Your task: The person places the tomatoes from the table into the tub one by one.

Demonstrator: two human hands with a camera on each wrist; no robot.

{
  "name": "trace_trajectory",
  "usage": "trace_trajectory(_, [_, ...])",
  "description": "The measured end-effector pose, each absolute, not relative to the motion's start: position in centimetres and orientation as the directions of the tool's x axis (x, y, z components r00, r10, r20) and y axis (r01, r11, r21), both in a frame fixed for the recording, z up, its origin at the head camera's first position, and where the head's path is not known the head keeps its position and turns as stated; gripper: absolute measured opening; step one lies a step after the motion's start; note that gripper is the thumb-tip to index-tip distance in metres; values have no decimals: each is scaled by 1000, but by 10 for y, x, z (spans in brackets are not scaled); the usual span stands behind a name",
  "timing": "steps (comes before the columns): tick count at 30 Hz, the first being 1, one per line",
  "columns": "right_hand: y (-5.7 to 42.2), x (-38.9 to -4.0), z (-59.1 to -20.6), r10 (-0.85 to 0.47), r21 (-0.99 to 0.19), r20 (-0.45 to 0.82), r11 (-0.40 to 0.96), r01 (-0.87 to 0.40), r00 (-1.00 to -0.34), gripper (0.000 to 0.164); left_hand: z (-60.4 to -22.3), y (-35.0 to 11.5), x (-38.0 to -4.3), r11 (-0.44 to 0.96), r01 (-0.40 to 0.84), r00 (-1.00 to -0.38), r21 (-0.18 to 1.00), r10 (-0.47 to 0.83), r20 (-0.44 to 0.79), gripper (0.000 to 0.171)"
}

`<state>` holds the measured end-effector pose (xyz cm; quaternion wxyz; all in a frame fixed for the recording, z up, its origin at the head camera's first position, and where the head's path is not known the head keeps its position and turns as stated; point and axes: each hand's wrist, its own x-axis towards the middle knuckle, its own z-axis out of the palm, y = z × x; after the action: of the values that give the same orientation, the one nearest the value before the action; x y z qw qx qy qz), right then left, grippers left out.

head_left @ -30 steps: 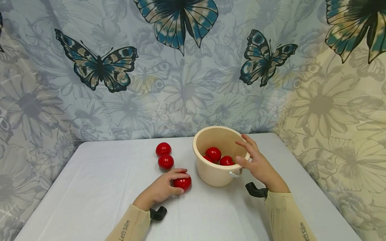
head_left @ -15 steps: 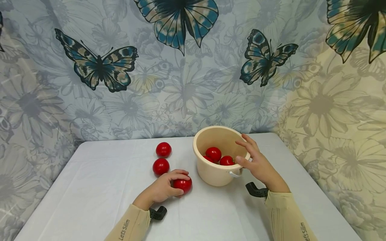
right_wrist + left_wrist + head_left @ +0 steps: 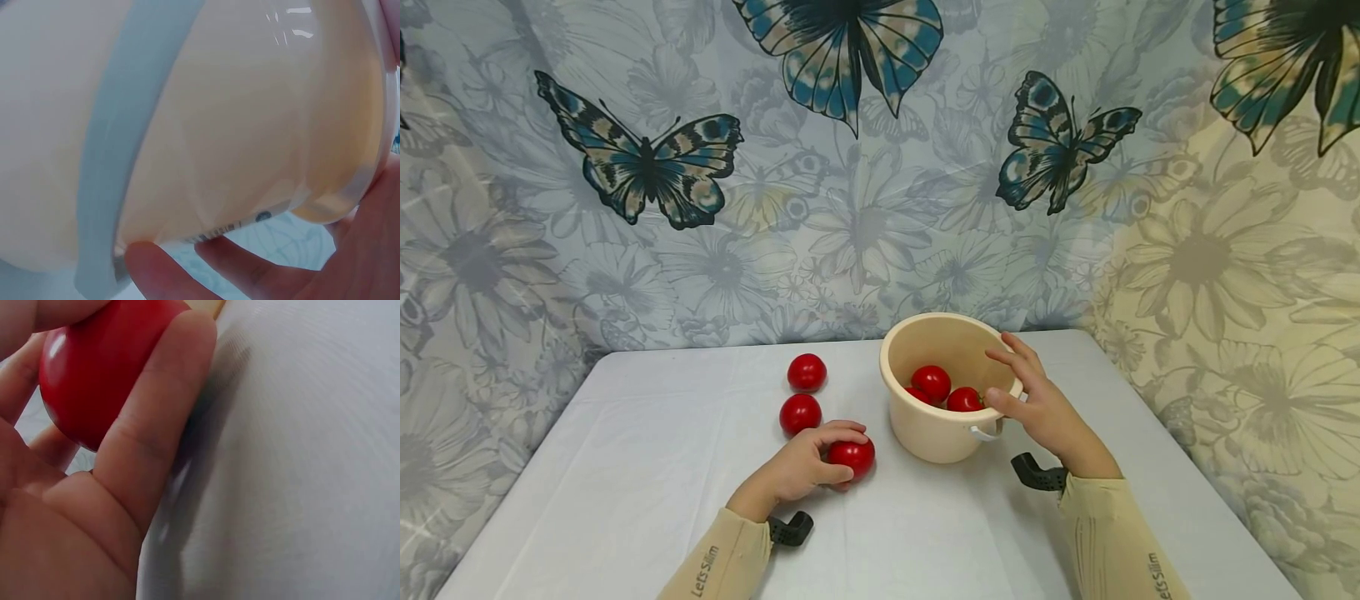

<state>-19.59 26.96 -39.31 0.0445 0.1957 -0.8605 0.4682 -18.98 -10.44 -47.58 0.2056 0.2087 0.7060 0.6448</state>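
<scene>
My left hand (image 3: 805, 461) grips a shiny red tomato (image 3: 851, 457) low over the table, left of the bucket. In the left wrist view, thumb and fingers wrap around this tomato (image 3: 106, 369); a shadow lies beside it on the cloth. My right hand (image 3: 1043, 410) holds the right side of a cream bucket (image 3: 925, 433) at its rim, thumb at the near side. Inside the bucket are several red tomatoes (image 3: 931, 383), one partly hidden by the wall. The right wrist view shows the bucket's side (image 3: 250, 125) close up, with fingertips (image 3: 156, 265) against it.
Two more red tomatoes, a far one (image 3: 807, 372) and a nearer one (image 3: 800, 415), sit left of the bucket. The bucket's pale handle (image 3: 986, 434) hangs down its front right. A white cloth covers the table (image 3: 625, 467); a butterfly-print backdrop (image 3: 865, 233) stands behind.
The nearer loose tomato has rolled a little left and toward me, apart from the far one. My left hand and its tomato have shifted slightly left. Right hand and bucket stay put.
</scene>
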Motion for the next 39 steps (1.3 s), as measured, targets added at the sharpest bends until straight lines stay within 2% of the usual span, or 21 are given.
trace_trajectory(12, [274,-192,-387,-316,-738,258,546,-397,-913,73,-472,-105,-190,124,18,-841,992,539,-52,43])
trace_trajectory(21, [273,-192,-387,-324,-762,225,529,-373,-919,86,-474,-107,-190,87,10,-841,996,539,-39,43])
trace_trajectory(36, [275,-197,-392,-305,-789,197,515,-335,-932,85,-468,-108,-191,47,43,-838,998,545,11,46])
trace_trajectory(39, [274,-196,-392,-308,-795,195,506,-334,-931,85,-463,-110,-189,42,30,-856,999,517,4,46])
